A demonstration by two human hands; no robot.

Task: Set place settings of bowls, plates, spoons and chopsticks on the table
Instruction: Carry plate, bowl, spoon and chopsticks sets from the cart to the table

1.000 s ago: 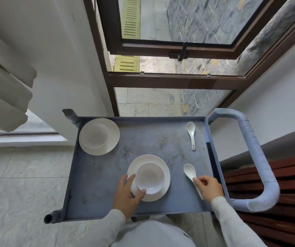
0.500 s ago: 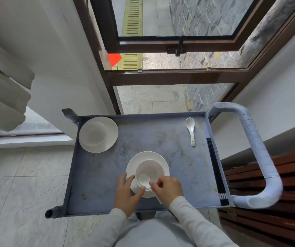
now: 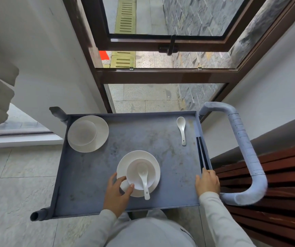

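On the grey cart tray (image 3: 89, 184) a white plate (image 3: 153, 163) carries a white bowl (image 3: 134, 168), and a white spoon (image 3: 144, 182) lies in the bowl with its handle pointing toward me. My left hand (image 3: 116, 191) grips the plate's near-left rim, thumb against the bowl. Black chopsticks (image 3: 202, 152) lie along the tray's right edge. My right hand (image 3: 207, 182) rests at their near end, fingertips touching them and thumb spread to the left. A second plate with a bowl (image 3: 87, 133) sits at the far left, and a second spoon (image 3: 182, 129) at the far right.
The cart's padded grey handle (image 3: 246, 154) curves around on the right, above a red-brown slatted bench (image 3: 276, 202). A brown-framed window (image 3: 161, 73) stands behind the cart, with a white wall on the left. Pale floor tiles (image 3: 15, 193) lie to the left.
My right hand carried the near spoon into the bowl, let it go, and moved right to the chopsticks' near end. My left hand stayed on the plate's rim.
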